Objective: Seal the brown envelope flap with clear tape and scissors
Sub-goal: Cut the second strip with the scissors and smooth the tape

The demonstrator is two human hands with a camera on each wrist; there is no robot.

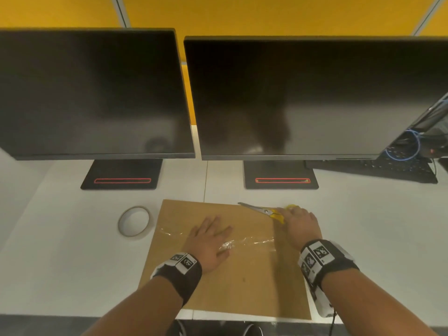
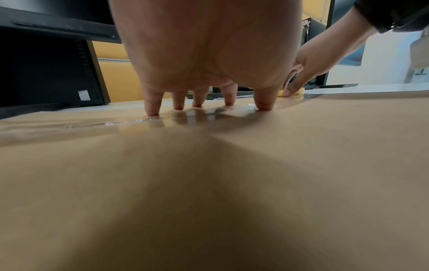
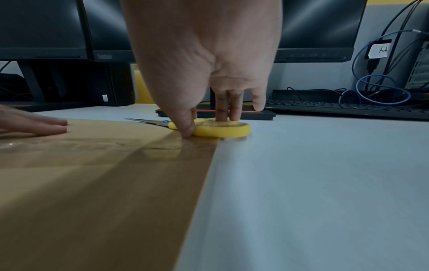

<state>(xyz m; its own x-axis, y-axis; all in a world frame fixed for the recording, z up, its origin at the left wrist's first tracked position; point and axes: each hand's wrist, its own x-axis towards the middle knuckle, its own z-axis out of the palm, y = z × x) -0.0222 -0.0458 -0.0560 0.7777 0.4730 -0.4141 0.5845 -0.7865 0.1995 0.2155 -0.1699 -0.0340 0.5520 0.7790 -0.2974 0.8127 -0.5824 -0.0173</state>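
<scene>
A brown envelope (image 1: 242, 282) lies flat on the white desk (image 1: 363, 238) in front of me. A strip of clear tape (image 1: 254, 242) runs across it, wrinkled in places. My left hand (image 1: 213, 229) lies flat on the envelope with spread fingers (image 2: 197, 100) pressing on the tape (image 2: 139, 121). Yellow-handled scissors (image 1: 265, 211) rest at the envelope's far right corner, blades closed and pointing left. My right hand (image 1: 294, 214) holds their handle (image 3: 223, 131): two fingers sit in the loop and the thumb (image 3: 188, 132) touches the envelope (image 3: 92, 183) beside it. A roll of tape (image 1: 134, 221) lies left of the envelope.
Two dark monitors (image 1: 97, 93) (image 1: 303, 98) stand on black bases (image 1: 121, 175) behind the envelope. A black keyboard (image 1: 378, 168) and blue cables (image 1: 404, 146) are at the back right. The desk's front edge (image 1: 72, 314) runs just below the envelope.
</scene>
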